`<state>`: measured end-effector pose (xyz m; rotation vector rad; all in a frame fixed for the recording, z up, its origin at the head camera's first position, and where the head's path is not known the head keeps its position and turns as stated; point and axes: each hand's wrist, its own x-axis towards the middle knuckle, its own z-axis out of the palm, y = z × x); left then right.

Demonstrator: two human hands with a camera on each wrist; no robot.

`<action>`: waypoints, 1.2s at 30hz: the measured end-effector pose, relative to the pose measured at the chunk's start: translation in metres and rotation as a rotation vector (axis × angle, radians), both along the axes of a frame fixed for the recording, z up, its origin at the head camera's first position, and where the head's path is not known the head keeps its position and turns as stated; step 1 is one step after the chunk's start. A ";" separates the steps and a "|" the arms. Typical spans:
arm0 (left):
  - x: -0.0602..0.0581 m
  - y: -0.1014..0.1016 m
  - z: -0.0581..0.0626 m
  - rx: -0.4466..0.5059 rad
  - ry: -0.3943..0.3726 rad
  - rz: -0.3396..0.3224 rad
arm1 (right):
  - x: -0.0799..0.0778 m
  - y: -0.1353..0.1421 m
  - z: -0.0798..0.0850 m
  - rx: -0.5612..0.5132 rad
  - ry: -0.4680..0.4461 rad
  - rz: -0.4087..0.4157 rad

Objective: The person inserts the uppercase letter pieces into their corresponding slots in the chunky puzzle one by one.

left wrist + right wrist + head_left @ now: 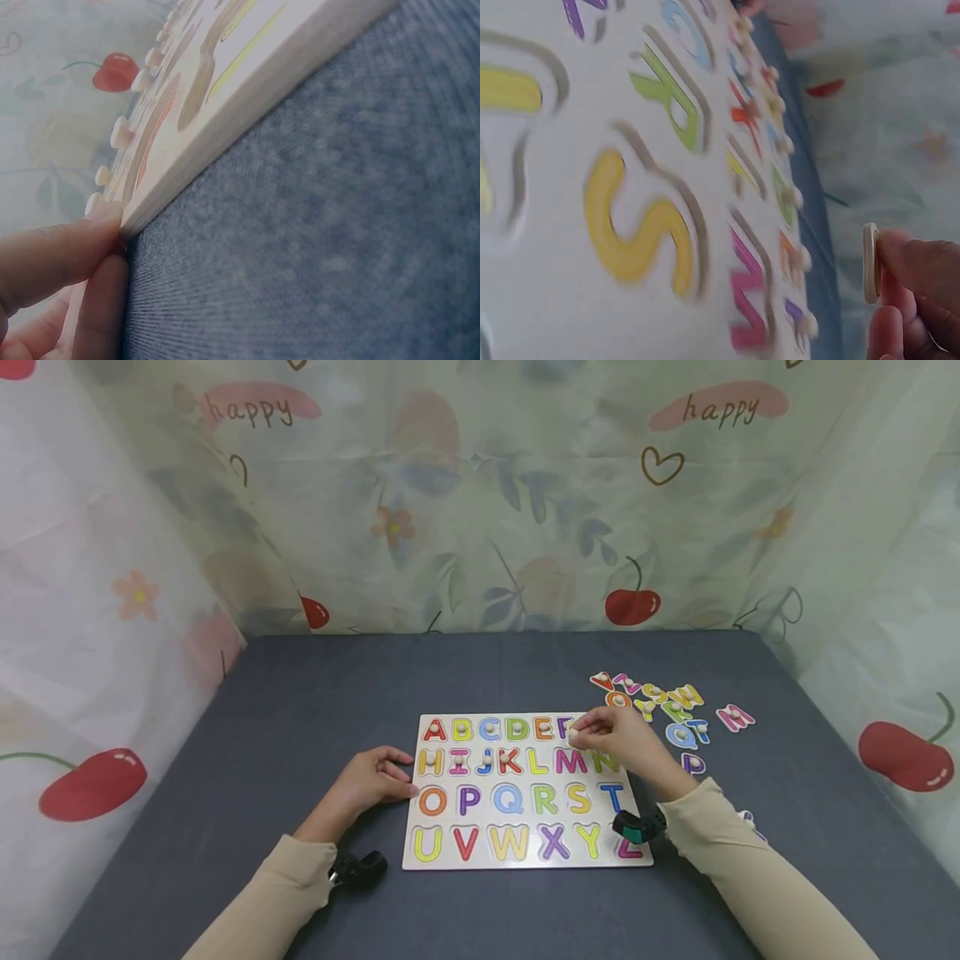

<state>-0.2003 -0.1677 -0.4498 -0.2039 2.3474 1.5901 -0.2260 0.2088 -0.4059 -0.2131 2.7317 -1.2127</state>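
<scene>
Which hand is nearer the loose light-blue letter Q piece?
Right. The right hand is over the upper right of the white rectangular board, just left of the light-blue Q piece; the left hand is across at the board's left edge.

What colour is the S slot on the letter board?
The S slot is golden yellow, clearest in the right wrist view.

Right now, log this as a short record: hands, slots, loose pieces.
left hand: touches the board at its left edge
right hand: pinches a piece, letter unreadable, near the F
filled slots: A to F, H to K
bare slots: L, M, O to Y
loose pieces: scattered beyond and right of the board
</scene>
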 end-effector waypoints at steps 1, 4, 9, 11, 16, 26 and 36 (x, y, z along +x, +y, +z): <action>0.000 0.000 0.000 0.001 0.003 -0.002 | -0.001 -0.007 -0.002 -0.008 -0.017 0.009; 0.000 0.000 0.000 -0.001 0.009 -0.006 | -0.004 -0.024 -0.009 -0.018 -0.063 0.036; 0.001 0.001 0.001 -0.008 0.007 -0.001 | -0.006 -0.042 -0.019 -0.005 -0.113 0.079; 0.001 0.001 0.001 -0.013 0.003 0.000 | -0.006 -0.046 -0.022 0.002 -0.127 0.083; 0.000 0.001 0.000 -0.020 0.003 0.004 | -0.005 -0.051 -0.024 0.003 -0.150 0.092; 0.001 0.002 0.002 -0.019 0.016 0.002 | -0.005 -0.055 -0.023 0.005 -0.167 0.102; 0.001 0.002 0.002 -0.015 0.006 0.004 | -0.009 -0.055 -0.025 0.022 -0.190 0.086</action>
